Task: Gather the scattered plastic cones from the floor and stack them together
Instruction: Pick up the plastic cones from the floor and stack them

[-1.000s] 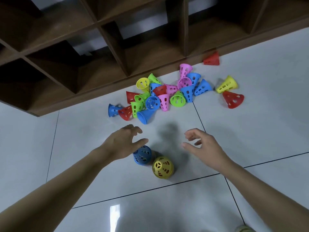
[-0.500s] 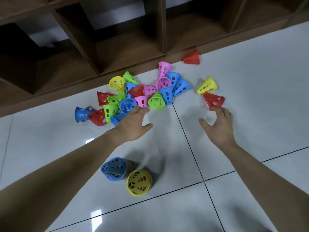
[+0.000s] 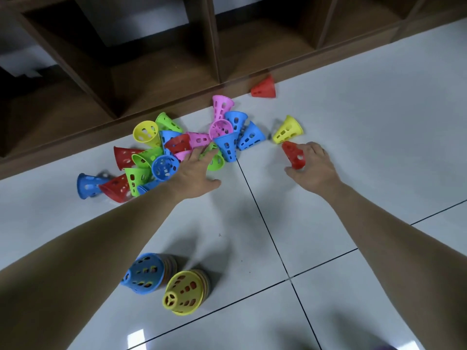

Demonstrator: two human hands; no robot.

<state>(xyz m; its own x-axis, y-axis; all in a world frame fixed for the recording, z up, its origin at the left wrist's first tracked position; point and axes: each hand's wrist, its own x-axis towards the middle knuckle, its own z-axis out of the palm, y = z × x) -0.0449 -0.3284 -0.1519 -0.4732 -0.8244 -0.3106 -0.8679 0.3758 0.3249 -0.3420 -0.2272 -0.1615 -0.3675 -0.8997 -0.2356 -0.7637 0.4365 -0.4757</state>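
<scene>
A heap of several perforated plastic cones in blue, green, red, pink and yellow lies on the white floor by the shelf base. My left hand reaches into its front edge, fingers extended over a green cone. My right hand grips a lone red cone, thumb on its near side. A yellow cone lies just beyond it, and another red cone rests against the shelf. Near me stand two stacks, one topped blue, one topped yellow.
A dark wooden shelf unit with open compartments runs along the far side, its base meeting the floor. White tiles with dark grout lines spread to the right and toward me.
Both hands moved away from the two stacks toward the scattered cones. The left hand reached the heap's edge. The right hand went from touching the red cone to gripping it.
</scene>
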